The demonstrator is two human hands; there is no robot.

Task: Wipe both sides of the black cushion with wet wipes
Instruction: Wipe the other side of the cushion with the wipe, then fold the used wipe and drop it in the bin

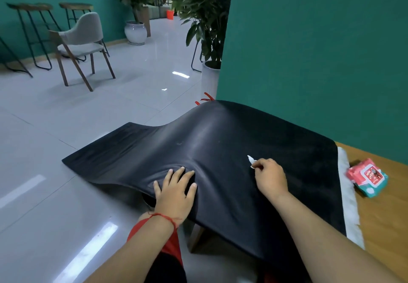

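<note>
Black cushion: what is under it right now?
Under the black cushion a white fleecy strip shows along its right edge, on the wooden table. Its left part overhangs the floor. Whatever lies beneath the middle is covered.

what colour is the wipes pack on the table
The wipes pack is red and teal, head view.

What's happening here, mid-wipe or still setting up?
Looks mid-wipe. The black cushion lies partly on the wooden table and overhangs toward the floor. The left hand presses flat on its near edge, fingers spread. The right hand pinches a small white wet wipe at the cushion's top surface. The pack of wipes lies on the table, right of the cushion.
</note>
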